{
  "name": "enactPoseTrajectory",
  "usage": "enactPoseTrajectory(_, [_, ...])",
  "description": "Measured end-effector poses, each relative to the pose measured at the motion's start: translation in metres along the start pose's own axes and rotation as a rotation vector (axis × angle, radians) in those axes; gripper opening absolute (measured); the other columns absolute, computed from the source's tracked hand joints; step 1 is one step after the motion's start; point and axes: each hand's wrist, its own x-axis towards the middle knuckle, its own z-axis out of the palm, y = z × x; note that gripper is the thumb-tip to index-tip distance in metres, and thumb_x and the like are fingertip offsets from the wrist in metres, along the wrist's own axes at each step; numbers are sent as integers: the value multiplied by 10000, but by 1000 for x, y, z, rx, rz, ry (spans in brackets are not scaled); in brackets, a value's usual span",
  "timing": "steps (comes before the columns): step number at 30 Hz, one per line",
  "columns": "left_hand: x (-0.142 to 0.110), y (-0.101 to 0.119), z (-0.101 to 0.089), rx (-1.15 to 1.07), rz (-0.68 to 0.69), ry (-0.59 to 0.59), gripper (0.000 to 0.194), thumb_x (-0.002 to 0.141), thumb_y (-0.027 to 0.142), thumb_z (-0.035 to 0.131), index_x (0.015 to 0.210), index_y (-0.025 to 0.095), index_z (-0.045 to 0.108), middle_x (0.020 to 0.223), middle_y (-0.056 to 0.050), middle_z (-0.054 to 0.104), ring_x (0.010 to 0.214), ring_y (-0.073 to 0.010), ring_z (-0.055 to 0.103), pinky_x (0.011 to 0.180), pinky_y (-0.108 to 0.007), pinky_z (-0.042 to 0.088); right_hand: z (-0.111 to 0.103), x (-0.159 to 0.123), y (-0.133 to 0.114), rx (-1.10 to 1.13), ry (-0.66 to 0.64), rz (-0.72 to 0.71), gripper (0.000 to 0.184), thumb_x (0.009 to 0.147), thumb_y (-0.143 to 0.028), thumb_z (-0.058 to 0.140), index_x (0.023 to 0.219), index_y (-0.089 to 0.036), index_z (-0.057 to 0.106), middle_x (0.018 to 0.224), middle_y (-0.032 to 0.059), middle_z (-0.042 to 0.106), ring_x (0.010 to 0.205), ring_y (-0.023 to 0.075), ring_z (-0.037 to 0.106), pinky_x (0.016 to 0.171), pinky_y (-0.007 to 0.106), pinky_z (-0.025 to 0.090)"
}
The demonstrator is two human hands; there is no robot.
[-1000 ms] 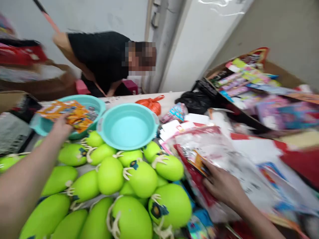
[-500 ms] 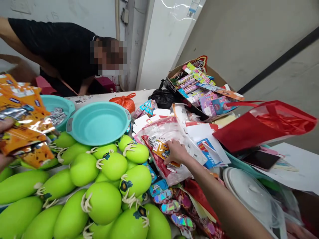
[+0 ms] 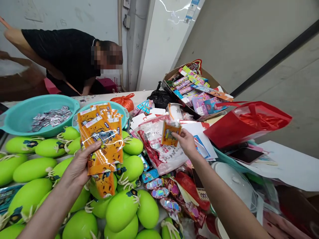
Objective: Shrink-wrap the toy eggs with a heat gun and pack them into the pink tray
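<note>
My left hand [image 3: 80, 165] grips a fanned stack of orange foil packets [image 3: 102, 139] above a heap of green egg-shaped toys [image 3: 122, 209]. My right hand [image 3: 185, 142] pinches a single orange packet [image 3: 168, 133], lifted just above a clear plastic bag with red print [image 3: 159, 149]. Behind the stack sits an aqua basin [image 3: 124, 111], mostly hidden by it. A second aqua basin [image 3: 22, 116] at the left holds small silver sachets [image 3: 50, 118].
A person in a black shirt [image 3: 62, 56] bends over beyond the table. A cardboard box of colourful packs [image 3: 196, 89], a red bag [image 3: 246, 124], a black bag [image 3: 160, 98], an orange bag [image 3: 124, 101] and a white lid [image 3: 234, 184] crowd the right side.
My left hand swung the orange packet stack from the left basin to the middle. My right hand pulled one orange packet up out of the clear bag. The view turned right.
</note>
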Motion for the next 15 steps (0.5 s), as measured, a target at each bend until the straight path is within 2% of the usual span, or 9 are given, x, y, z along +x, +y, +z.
enactPoseTrajectory(3, [-5, -7, 17, -23, -29, -67, 320, 760, 24, 660, 1058, 131, 702, 837, -64, 818, 624, -250, 769, 585, -412, 669, -5, 10, -21, 322, 118, 39, 446, 620, -422, 775, 974, -231, 581, 943, 9, 719, 836, 211, 663, 747, 362, 537])
enactPoseTrajectory(6, [-6, -11, 37, -49, -63, -163, 342, 717, 29, 701, 1047, 117, 698, 807, -64, 815, 622, -242, 764, 595, -380, 667, 8, 9, -41, 400, 120, 11, 480, 605, -381, 788, 1011, -241, 573, 990, 10, 723, 865, 211, 673, 796, 373, 546])
enactPoseTrajectory(9, [-4, -16, 58, -92, -107, -281, 356, 678, 60, 745, 1028, 105, 696, 800, -78, 812, 649, -242, 763, 634, -355, 655, 38, -4, -55, 362, 79, 3, 426, 616, -372, 763, 983, -227, 602, 995, 27, 723, 891, 222, 670, 831, 386, 540])
enactPoseTrajectory(12, [-5, -26, 76, -150, -146, -400, 438, 608, 86, 800, 1032, 108, 694, 872, -103, 811, 732, -264, 766, 719, -379, 636, 75, -27, -72, 350, -82, 3, 433, 644, -396, 736, 1026, -220, 631, 1037, 46, 716, 945, 244, 662, 840, 397, 537])
enactPoseTrajectory(15, [-2, -37, 83, -150, -81, -363, 532, 518, 91, 831, 1032, 118, 694, 910, -114, 805, 815, -297, 758, 807, -426, 605, 101, -48, -85, 434, -175, 31, 467, 602, -412, 773, 1009, -222, 645, 969, 47, 726, 914, 271, 668, 789, 402, 552])
